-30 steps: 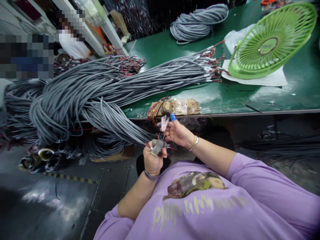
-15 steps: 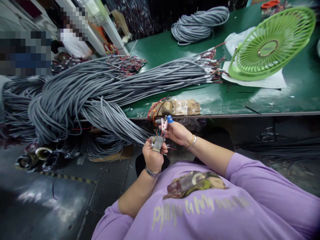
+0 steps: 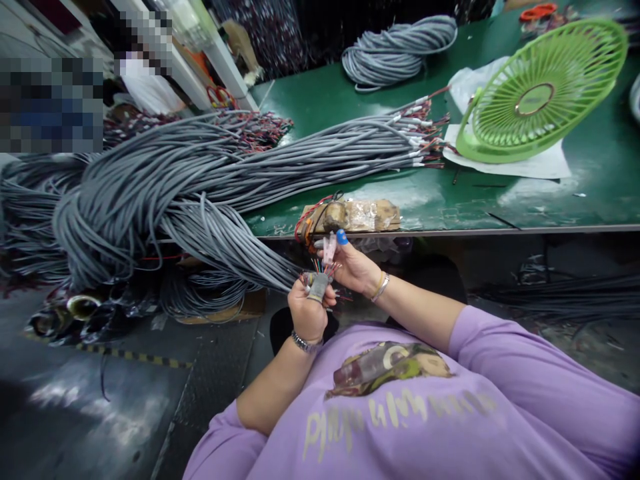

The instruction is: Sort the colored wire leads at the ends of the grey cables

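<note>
My left hand (image 3: 307,312) is closed around the end of a grey cable, with what looks like a cut glove finger (image 3: 318,287) over its thumb. Thin coloured wires (image 3: 323,267) fan out above that thumb. Close on the right, my right hand (image 3: 359,268) has blue tape round its thumb tip and pinches a small pink clip-like tool (image 3: 329,248) just above the wires. The tool's exact kind is hard to make out. A thick bundle of grey cables (image 3: 235,240) runs from the left toward my left hand.
On the green table (image 3: 440,207) lie more grey cables (image 3: 320,150) with stripped ends, a coiled cable (image 3: 400,50) and a green fan (image 3: 540,97). A wooden block fixture (image 3: 383,215) sits at the front edge. Another person (image 3: 150,83) is at the far left.
The pink tool has turned slightly between my right fingers and looks blurred. Both hands stay in nearly the same place, and the view has shifted a little.
</note>
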Available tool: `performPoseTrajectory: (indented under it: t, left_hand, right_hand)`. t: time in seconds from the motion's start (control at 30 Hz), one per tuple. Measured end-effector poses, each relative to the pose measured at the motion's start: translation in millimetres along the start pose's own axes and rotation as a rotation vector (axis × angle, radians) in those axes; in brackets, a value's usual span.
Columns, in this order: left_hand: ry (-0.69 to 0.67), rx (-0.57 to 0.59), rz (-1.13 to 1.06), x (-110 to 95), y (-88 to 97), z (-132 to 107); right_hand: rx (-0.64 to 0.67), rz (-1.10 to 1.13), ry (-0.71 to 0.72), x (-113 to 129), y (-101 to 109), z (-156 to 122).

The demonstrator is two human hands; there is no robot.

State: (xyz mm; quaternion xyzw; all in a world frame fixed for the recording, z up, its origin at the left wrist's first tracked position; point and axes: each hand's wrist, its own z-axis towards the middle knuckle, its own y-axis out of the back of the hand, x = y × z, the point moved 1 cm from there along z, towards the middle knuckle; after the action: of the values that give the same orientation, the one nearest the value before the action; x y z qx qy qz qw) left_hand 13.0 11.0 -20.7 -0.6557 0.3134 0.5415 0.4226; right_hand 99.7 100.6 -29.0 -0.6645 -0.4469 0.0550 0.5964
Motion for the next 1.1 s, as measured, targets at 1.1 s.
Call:
performPoseTrajectory:
  t: [1.1]
  left_hand:
    - [0.22, 0.237, 0.173, 13.8, 17.9, -9.6]
  right_hand:
    - [0.112, -0.773, 0.072, 14.9, 35.3, -44.1]
